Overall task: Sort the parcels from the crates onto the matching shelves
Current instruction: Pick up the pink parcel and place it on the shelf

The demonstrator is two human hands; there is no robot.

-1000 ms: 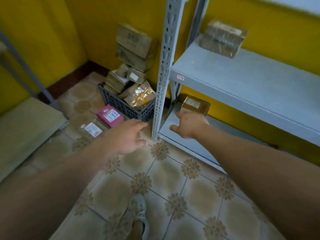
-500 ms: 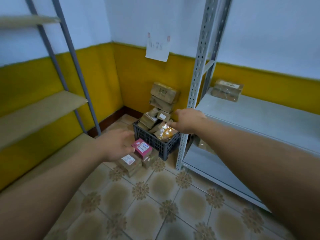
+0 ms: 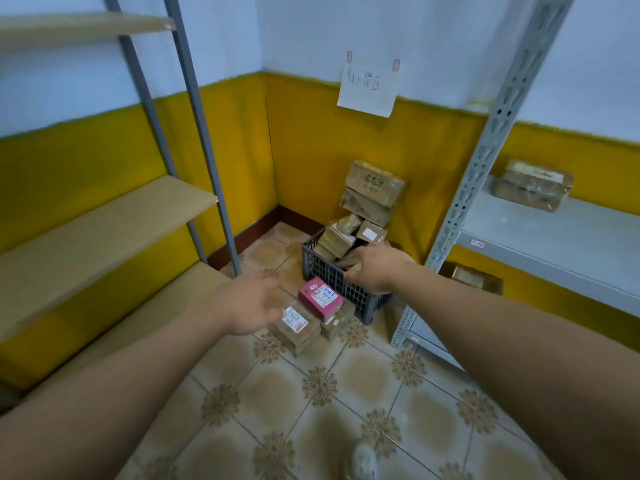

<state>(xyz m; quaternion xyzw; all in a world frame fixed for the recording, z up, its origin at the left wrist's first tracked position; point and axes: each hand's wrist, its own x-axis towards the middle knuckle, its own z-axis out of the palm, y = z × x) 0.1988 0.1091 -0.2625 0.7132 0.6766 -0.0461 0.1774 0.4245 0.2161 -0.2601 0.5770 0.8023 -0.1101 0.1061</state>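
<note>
A dark plastic crate [image 3: 325,271] stands in the corner, full of brown cardboard parcels [image 3: 337,241], with two larger boxes [image 3: 375,183] stacked behind it. My right hand [image 3: 377,271] hangs over the crate's near right corner with its fingers bent down onto the parcels; what lies under them is hidden. My left hand [image 3: 252,303] hovers with relaxed fingers and holds nothing, just left of a pink parcel [image 3: 320,297] and a brown labelled parcel [image 3: 294,327] on the floor.
On the right, a grey metal shelf [image 3: 554,244] carries one taped parcel [image 3: 533,185], and another parcel [image 3: 467,277] sits on its bottom level. Wooden shelves [image 3: 104,233] line the left wall. A paper sign [image 3: 367,88] hangs above the crate.
The view has risen from the floor to the corner. My right hand left the bottom shelf of the grey rack and moved onto the crate. My left hand drifted beside the floor parcels.
</note>
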